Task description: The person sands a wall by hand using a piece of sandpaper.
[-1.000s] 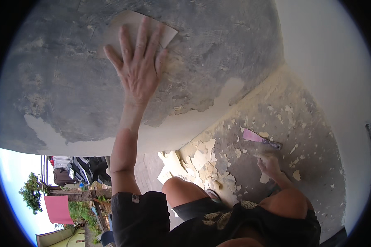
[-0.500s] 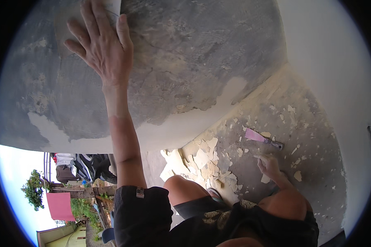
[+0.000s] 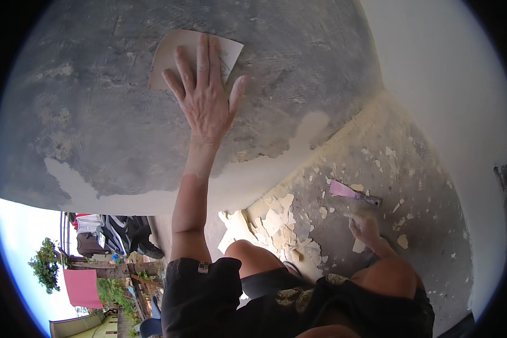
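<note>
We hold our left hand flat on a pale, squarish sheet, which lies against the grey, patchy wall. The fingers are straight and open, not wrapped around anything; the thumb stands out to the right, clear of the sheet, and we cannot tell whether it touches the wall. The sheet's dull side area and a whiter corner show on either side of the fingers.

Our right hand is low over the floor, its fingers partly bent. It is blurred, so we cannot tell whether they grip anything or rest on the floor. Near it, apart from the fingers, lies a scraper with a pink blade and a darker handle. Cream flakes are strewn around, heaped thickest at the foot of the wall, where a pale coating remains along its lower edge. A white wall rises at the right. Beyond our left arm we see a parked motorbike and a pink cloth.
</note>
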Motion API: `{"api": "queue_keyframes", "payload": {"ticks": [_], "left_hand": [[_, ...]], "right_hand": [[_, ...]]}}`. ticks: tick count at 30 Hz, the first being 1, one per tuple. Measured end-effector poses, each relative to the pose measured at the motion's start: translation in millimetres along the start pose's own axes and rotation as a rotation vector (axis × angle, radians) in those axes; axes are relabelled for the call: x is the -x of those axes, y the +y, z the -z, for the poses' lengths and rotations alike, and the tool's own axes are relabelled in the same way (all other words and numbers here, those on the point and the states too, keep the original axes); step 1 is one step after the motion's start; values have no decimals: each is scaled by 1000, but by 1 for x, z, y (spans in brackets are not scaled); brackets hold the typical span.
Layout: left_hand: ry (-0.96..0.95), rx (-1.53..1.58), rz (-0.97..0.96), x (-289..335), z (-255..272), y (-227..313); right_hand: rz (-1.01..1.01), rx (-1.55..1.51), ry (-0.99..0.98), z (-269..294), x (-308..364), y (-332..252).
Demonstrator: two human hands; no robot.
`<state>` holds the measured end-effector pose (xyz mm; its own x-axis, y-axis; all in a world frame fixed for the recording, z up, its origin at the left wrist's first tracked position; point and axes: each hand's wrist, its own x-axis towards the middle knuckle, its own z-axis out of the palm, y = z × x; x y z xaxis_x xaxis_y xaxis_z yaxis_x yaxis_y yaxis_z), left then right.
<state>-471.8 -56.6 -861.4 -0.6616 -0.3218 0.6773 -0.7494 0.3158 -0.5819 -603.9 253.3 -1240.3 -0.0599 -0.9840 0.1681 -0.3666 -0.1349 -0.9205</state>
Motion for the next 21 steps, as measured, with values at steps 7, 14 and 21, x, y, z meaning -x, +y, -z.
{"api": "queue_keyframes", "payload": {"ticks": [7,14,21], "left_hand": [[-103,11,-140,2,-6,-19],[-324,145,-276,38,-12,17],[91,-13,-94,-61,7,-26]], "right_hand": [[-26,-111,-21,-8,-3,-6],[-21,-23,-29,-12,-4,-9],[24,-115,14,-15,2,-5]]}}
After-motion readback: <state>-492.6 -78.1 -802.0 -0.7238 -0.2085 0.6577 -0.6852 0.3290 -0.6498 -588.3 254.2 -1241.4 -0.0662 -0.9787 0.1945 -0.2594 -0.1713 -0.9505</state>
